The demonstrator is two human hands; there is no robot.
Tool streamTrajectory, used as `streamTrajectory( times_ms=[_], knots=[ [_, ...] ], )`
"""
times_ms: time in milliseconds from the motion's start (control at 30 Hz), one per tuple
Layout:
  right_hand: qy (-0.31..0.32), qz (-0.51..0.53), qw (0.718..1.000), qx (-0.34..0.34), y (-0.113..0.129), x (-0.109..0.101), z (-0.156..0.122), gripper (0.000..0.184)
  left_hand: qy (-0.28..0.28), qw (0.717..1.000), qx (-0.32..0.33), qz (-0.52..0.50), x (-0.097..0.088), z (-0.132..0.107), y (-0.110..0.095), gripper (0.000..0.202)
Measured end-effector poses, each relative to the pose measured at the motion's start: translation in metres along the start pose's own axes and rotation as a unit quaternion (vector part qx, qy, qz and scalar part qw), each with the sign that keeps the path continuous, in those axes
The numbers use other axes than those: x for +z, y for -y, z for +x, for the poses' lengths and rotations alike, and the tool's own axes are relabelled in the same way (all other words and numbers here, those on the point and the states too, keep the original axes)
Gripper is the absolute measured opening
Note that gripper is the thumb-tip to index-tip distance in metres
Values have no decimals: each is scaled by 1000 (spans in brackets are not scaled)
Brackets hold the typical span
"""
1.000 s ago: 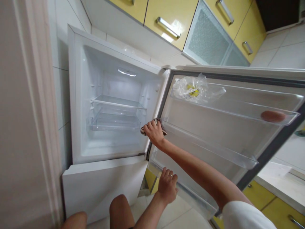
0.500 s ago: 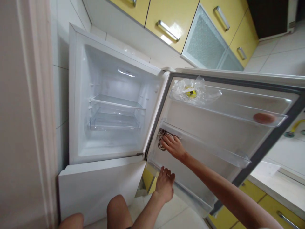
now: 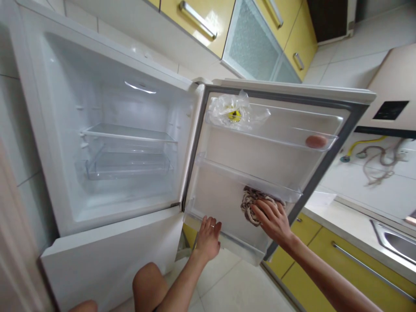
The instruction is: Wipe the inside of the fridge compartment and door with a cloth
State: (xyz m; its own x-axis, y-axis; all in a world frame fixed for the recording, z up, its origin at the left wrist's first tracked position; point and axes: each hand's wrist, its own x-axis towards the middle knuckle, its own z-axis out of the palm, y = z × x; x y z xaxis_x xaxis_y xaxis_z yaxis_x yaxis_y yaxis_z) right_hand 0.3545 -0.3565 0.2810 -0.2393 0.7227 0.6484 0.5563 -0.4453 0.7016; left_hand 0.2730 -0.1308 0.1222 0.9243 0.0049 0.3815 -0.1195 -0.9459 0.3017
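Note:
A white fridge stands open with its door [image 3: 325, 97] swung out to the right. My right hand [image 3: 272, 219] presses a brown patterned cloth [image 3: 249, 203] flat against the door's inner wall, just below the middle door shelf [image 3: 227, 170]. My left hand [image 3: 207, 238] grips the rim of the bottom door shelf [image 3: 240, 248], fingers curled over it. The top door shelf holds a clear plastic bag [image 3: 235, 113] with something yellow inside and an egg [image 3: 316, 141].
Inside the fridge are a glass shelf [image 3: 130, 132] and a clear drawer [image 3: 126, 167]. Yellow wall cabinets [image 3: 201, 17] hang above. A counter with a sink [image 3: 394, 243] and yellow base cabinets [image 3: 325, 255] lies to the right. My knee [image 3: 146, 284] shows below.
My right hand has slid the cloth rightward and down along the door's inner wall, from the hinge side to under the middle shelf. The view has turned right. My left hand stays on the bottom shelf.

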Motion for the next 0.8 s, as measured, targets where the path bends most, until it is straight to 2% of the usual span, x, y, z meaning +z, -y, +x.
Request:
streamTrajectory(
  times_ms=[167,300,367,433,567,667,800],
  knots=[
    [-39,-4,998,43,-12,-42,-35,28,-12,1000,-4,11,4,1,0,67],
    [-88,7,989,122,-29,-57,-57,46,-21,1000,-8,14,10,2,0,66],
    [-115,56,979,160,-44,-59,-62,54,-22,1000,-9,20,11,3,0,66],
    [-137,142,960,199,-61,-58,-60,53,-22,999,-6,27,11,3,-1,65],
    [-164,309,899,263,-86,-53,-46,32,-25,999,-8,36,9,4,-5,58],
    [-174,360,874,277,-90,-48,-38,22,-28,998,-19,46,8,6,-9,53],
    [-144,388,864,285,-74,-45,-39,20,-33,998,-18,53,9,7,-11,51]
  ],
)
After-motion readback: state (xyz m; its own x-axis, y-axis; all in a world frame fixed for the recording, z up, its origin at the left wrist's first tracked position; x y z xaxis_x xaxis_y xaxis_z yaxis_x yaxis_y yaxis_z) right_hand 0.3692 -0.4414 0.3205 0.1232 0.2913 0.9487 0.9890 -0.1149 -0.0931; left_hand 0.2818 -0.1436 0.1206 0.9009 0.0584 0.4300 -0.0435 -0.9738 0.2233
